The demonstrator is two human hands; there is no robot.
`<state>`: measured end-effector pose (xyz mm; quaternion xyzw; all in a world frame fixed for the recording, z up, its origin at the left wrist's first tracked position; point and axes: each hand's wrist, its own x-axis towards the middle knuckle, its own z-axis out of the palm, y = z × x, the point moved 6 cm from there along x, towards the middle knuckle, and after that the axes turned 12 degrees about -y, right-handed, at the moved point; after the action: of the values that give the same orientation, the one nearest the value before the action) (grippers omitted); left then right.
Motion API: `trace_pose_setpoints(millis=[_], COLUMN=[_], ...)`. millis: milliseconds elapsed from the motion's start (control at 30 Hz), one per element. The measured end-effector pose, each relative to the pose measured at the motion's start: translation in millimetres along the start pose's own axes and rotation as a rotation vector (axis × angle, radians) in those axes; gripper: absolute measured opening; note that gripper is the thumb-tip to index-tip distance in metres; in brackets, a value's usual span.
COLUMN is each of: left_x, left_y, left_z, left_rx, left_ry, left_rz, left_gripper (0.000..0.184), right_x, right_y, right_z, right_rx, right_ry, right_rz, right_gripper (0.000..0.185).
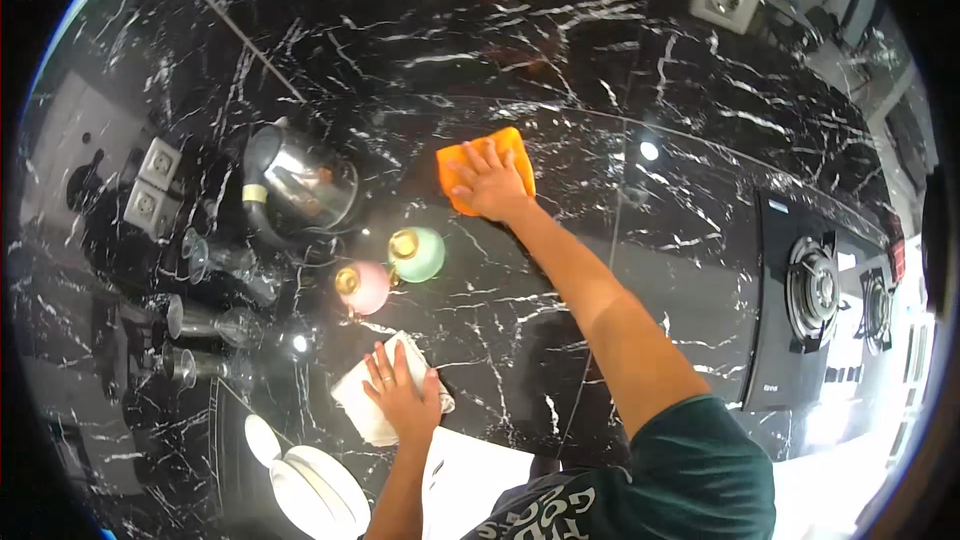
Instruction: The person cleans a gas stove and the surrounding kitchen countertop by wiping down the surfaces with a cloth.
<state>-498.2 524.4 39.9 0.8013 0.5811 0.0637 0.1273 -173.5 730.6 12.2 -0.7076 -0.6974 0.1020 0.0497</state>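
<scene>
1. Dark green cloth forms the person's sleeve (705, 470) at the bottom right of the frame; white dishes (292, 500) sit at the lower left.
2. Just above the dishes, the left hand (402, 402) lies palm down on a folded white cloth (360, 405), its fingers spread flat, gripping nothing. One finger wears a ring.
3. Left of centre, a pink cup (370, 288) and a mint-green cup (428, 255), both with gold-coloured round ends, rest close together on the black, white-veined bench (500, 310).
4. Clear glasses (195, 320) are grouped at the left, and a black gas hob (775, 340) lies at the right.
5. In the upper middle, the right hand (490, 188) presses an orange cloth (515, 145), fingers fanned out, not closed around it.
6. A shiny kettle (315, 185) with a dark handle stands left of that cloth; a wall socket (725, 0) shows at the upper right.
</scene>
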Motion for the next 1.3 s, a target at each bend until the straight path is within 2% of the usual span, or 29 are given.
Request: trace_pose_setpoints(millis=[33, 133, 267, 300, 433, 467, 567, 667, 733, 800, 867, 933, 1033, 1200, 1300], left_x=[-1, 0, -1, -2, -5, -7, -7, -7, -9, -8, -7, -6, -6, -6, -6], left_y=[-1, -2, -3, -3, -2, -3, -6, -7, -5, -7, -7, -8, -8, -12, -12], left_z=[2, 6, 7, 8, 11, 10, 11, 10, 7, 8, 7, 7, 3, 6, 6], left_rx=[0.006, 0.035, 0.030, 0.047, 0.074, 0.068, 0.057, 0.043, 0.031, 0.038, 0.047, 0.037, 0.019, -0.008, 0.003], left_ry=[-0.009, -0.016, 0.015, 0.032, 0.074, 0.089, 0.105, 0.107, 0.080, 0.079, 0.075, 0.087, 0.078, 0.035, 0.082], left_rz=[-0.005, -0.001, 0.032, 0.031, 0.035, 0.027, 0.023, 0.026, 0.002, -0.003, -0.015, -0.023, -0.012, -0.048, -0.016], left_gripper=[0.068, 0.067, 0.069, 0.069, 0.065, 0.063, 0.061, 0.061, 0.061, 0.062, 0.062, 0.062, 0.064, 0.066, 0.065], right_x=[-1, -32, -137, -165, -265, -278, -317, -365, -389, -410, -409, -375, -278, -147, -143], right_y=[19, 121, 247, 276, 309, 301, 248, 129, 41, -40, -100, -114, -98, -76, -83], right_z=[-1, -8, -25, -22, -43, -39, -15, -9, -3, 21, 31, 31, 25, 20, 25], right_rx=[-0.058, -0.054, -0.044, -0.156, -0.044, -0.035, -0.043, -0.047, 0.011, -0.039, 0.049, 0.070, -0.001, -0.046, -0.036], right_ry=[0.022, 0.228, 0.269, 0.309, 0.225, 0.211, 0.166, 0.109, -0.049, -0.152, -0.271, -0.246, -0.155, 0.003, 0.013], right_rz=[-0.053, 0.154, 0.407, 0.505, 0.825, 0.876, 0.826, 0.582, 0.461, 0.249, 0.095, -0.017, -0.025, 0.110, 0.156], right_gripper=[0.061, 0.060, 0.056, 0.056, 0.059, 0.061, 0.060, 0.059, 0.067, 0.070, 0.071, 0.071, 0.071, 0.066, 0.065])
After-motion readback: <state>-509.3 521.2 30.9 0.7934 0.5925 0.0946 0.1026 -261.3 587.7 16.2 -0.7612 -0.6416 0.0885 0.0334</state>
